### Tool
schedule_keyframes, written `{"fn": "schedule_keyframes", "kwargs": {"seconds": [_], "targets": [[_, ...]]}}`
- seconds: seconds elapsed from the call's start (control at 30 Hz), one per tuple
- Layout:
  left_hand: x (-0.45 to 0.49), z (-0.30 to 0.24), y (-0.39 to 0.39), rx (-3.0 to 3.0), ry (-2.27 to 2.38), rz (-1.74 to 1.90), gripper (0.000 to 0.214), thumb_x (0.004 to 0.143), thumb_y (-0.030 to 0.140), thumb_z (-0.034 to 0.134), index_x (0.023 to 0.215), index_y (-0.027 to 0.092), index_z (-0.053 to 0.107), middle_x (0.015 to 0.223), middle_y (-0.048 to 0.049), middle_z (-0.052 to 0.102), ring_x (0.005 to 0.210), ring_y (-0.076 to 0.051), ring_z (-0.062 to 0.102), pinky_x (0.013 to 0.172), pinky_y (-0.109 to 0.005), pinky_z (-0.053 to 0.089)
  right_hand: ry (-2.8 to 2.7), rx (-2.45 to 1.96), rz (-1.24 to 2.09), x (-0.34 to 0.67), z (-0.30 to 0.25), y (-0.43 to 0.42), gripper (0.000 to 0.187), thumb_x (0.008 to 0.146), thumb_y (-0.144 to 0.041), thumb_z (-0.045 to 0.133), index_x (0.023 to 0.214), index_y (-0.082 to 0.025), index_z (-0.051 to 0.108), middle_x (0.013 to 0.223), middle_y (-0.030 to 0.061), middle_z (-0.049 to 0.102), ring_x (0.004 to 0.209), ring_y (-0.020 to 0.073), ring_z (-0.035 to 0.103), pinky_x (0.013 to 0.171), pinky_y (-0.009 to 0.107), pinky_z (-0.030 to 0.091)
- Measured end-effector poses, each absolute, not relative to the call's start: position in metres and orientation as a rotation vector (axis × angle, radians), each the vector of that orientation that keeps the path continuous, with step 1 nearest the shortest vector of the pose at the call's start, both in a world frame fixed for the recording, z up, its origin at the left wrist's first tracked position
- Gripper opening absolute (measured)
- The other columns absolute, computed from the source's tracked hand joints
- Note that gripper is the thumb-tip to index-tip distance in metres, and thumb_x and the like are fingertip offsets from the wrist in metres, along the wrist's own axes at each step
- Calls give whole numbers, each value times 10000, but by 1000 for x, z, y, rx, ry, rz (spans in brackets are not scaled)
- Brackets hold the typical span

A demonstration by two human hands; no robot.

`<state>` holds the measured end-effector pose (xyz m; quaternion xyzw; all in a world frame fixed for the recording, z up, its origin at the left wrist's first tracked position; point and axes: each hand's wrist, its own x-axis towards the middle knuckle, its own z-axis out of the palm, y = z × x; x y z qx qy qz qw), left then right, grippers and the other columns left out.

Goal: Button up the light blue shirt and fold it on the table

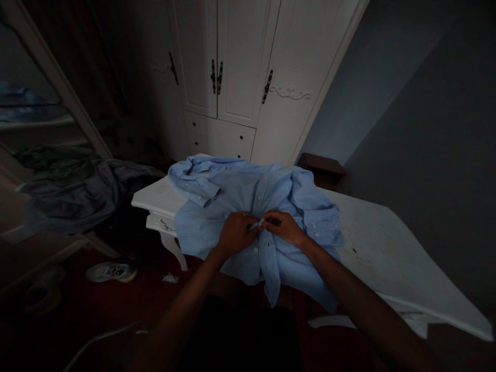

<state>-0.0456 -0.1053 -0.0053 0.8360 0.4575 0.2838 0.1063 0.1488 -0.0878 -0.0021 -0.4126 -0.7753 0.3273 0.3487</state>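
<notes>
- Light-blue shirt (pixel 232 196): lies crumpled, front side up, on the near-left end of the white table (pixel 387 248), its lower part draped over the near edge.
- Handling, as judged: light, soft and limp. It will sag and slide wherever it is unsupported, so it is best pinched along the stiffer button strip (pixel 267 258), or at a cuff (pixel 197 194).
- Orientation: the long axis runs from the table's far edge toward the wearer, following the button strip. The far end is bunched, and the collar cannot be made out with certainty.
- Left hand (pixel 234 232) and right hand (pixel 284 227): both closed in a fingertip pinch on the strip at mid-shirt, nearly touching. What lies between the fingertips is too small to tell.
- Surroundings: white wardrobe (pixel 240 77) behind; heap of clothes (pixel 77 186) to the left; shoe (pixel 112 271) on the floor.
</notes>
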Motion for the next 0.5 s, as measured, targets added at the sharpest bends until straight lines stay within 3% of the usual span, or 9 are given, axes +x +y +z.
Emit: {"fn": "schedule_keyframes", "kwargs": {"seconds": [0.27, 0.5], "targets": [[-41, -4, -107, 2420, 1386, 890, 285, 896, 429, 566, 858, 216, 750, 813, -40, 695, 810, -203, 626, 752, -331, 429, -2026, -1023, 861, 149, 1, -89, 238, 818, -433, 657, 874, -214, 733, 729, 2, 682, 624, 137, 568, 587, 254, 424], [-44, -3, -102, 2327, 1291, 899, 262, 870, 446, 611, 872, 230, 758, 875, -28, 733, 840, -195, 652, 773, -317, 451, -2008, -971, 974, 155, 2, -84, 200, 816, -409, 678, 862, -231, 758, 829, 25, 737, 773, 184, 672, 725, 307, 496]]}}
